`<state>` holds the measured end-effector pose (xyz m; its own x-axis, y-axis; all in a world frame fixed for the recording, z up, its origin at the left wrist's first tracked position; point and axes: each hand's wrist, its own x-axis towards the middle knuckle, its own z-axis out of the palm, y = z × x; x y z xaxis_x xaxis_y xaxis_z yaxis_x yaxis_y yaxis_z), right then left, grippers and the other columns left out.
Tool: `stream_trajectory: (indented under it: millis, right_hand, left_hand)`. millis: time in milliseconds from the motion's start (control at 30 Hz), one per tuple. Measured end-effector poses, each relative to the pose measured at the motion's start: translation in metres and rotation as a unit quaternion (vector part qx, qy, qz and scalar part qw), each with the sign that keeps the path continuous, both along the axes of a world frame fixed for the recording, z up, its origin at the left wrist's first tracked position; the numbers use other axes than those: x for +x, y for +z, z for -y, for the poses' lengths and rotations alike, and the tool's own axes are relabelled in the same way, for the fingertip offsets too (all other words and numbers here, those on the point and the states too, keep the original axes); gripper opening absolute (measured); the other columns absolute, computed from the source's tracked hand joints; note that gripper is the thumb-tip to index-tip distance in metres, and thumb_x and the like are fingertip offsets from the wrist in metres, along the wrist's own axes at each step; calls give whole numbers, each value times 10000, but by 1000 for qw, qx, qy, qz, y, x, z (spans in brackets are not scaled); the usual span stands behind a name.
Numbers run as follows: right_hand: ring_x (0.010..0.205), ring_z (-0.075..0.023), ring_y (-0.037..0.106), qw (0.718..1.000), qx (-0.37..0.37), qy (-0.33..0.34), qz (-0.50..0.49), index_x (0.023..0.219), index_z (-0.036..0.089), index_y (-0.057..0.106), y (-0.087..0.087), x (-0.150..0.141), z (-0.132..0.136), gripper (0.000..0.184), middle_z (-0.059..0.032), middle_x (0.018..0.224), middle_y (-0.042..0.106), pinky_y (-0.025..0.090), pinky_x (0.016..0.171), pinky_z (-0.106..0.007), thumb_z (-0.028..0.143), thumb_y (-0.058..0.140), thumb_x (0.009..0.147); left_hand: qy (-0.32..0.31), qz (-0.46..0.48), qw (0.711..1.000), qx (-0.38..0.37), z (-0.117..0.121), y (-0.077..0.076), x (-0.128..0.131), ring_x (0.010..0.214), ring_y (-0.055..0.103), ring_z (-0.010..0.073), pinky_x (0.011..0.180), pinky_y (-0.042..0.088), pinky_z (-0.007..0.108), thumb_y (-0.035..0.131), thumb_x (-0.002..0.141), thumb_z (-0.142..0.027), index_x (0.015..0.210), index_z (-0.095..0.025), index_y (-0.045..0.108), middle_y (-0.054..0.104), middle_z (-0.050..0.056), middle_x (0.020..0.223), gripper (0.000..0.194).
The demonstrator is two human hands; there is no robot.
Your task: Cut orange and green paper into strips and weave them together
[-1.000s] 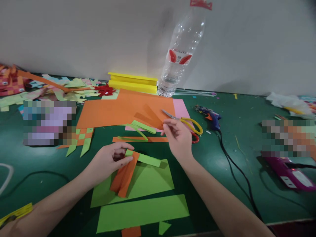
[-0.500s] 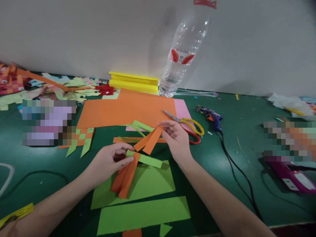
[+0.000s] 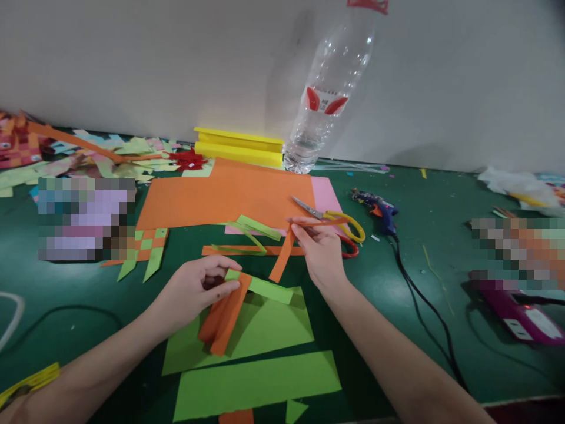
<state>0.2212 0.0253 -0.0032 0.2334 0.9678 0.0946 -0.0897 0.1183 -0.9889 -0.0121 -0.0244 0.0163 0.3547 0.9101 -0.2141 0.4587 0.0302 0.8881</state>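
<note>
Pinched in my left hand is a small piece of woven paper strips: orange strips hang down, and a green strip sticks out to the right. My right hand, just beyond it to the right, grips a folded orange paper strip between thumb and fingers. One end of that strip points down toward the woven piece, the other crosses above my fingers to the right; the two are apart. Below lie green paper sheets. Scissors with yellow and red handles rest behind my right hand.
An orange sheet lies beyond my hands, with loose green strips before it. A plastic bottle stands near the wall. To the right are a glue gun, its cable and a purple power strip. A finished-looking woven piece lies left.
The folded orange strip in my right hand has opened out: one end has swung to the right over my fingers, the other still hangs down. My left hand stays put.
</note>
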Motion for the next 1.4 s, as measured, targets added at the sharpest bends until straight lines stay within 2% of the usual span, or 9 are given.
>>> stream_trajectory:
  millis: [167, 367, 633, 833, 933, 1033, 1133, 1200, 1400]
  right_hand:
    - [915, -206, 708, 999, 24, 18, 31, 821, 216, 705, 1, -2, 4, 89, -45, 963, 759, 566, 874, -401, 244, 710, 737]
    - [952, -216, 704, 992, 57, 98, 47, 846, 240, 717, 3, -6, 14, 97, -33, 1000, 753, 571, 868, -388, 232, 707, 749]
    - [1042, -198, 671, 962, 124, 124, 209, 968, 304, 725, 8, -9, 28, 280, 0, 1136, 710, 549, 918, -414, 164, 496, 891]
    - [896, -199, 712, 986, 94, 111, 85, 872, 285, 726, 6, -9, 22, 131, -13, 1068, 731, 595, 816, -380, 223, 632, 805]
    - [807, -199, 717, 991, 66, 107, 44, 848, 257, 724, 5, -7, 18, 114, -34, 1058, 734, 604, 777, -378, 224, 692, 743]
    - [768, -200, 714, 992, 58, 108, 6, 843, 250, 720, 4, -5, 15, 140, -40, 1047, 734, 605, 743, -379, 214, 712, 708]
    - [753, -186, 710, 992, 55, 114, -4, 838, 253, 725, 3, -5, 14, 152, -30, 1023, 738, 599, 735, -363, 180, 696, 708]
    - [736, -180, 709, 992, 45, 118, -14, 814, 252, 730, 3, -6, 14, 159, -23, 995, 743, 598, 717, -350, 150, 672, 707]
    - [724, -177, 713, 990, 34, 135, -35, 809, 260, 741, 2, -6, 15, 210, -14, 978, 745, 593, 695, -326, 104, 668, 689]
  left_hand:
    - [-6, 1, 1000, -14, 1, 2, 2, 493, 383, 110, 465, 291, 209, 598, 791, -404, 914, -178, 629, 440, -59, 532, 259]
    - [-4, 10, 1000, -28, 0, -1, 2, 526, 462, 122, 490, 342, 207, 619, 783, -416, 901, -189, 632, 524, -42, 564, 256]
    - [-13, 35, 999, -36, 2, 1, 5, 487, 437, 106, 453, 328, 197, 634, 767, -413, 870, -189, 639, 496, -50, 548, 247]
    - [21, -14, 999, 25, -3, 9, -5, 488, 500, 131, 453, 375, 213, 625, 772, -438, 900, -196, 655, 552, -32, 548, 276]
    - [91, -77, 986, 113, -15, 16, -22, 629, 621, 185, 541, 462, 244, 614, 779, -464, 919, -202, 657, 683, 22, 730, 301]
    - [193, -175, 937, 234, -28, 20, -44, 816, 662, 223, 774, 507, 300, 613, 787, -453, 942, -212, 652, 698, 29, 878, 289]
    - [238, -277, 891, 271, -40, 20, -62, 838, 668, 192, 1077, 333, 396, 591, 834, -373, 968, -181, 628, 690, 19, 882, 236]
    - [248, -303, 877, 277, -46, 18, -69, 845, 671, 179, 1127, 247, 415, 588, 841, -344, 971, -167, 619, 691, 18, 900, 223]
    - [237, -316, 893, 217, -53, 15, -73, 972, 648, 238, 1126, 186, 512, 555, 863, -364, 1027, -141, 609, 705, 67, 953, 282]
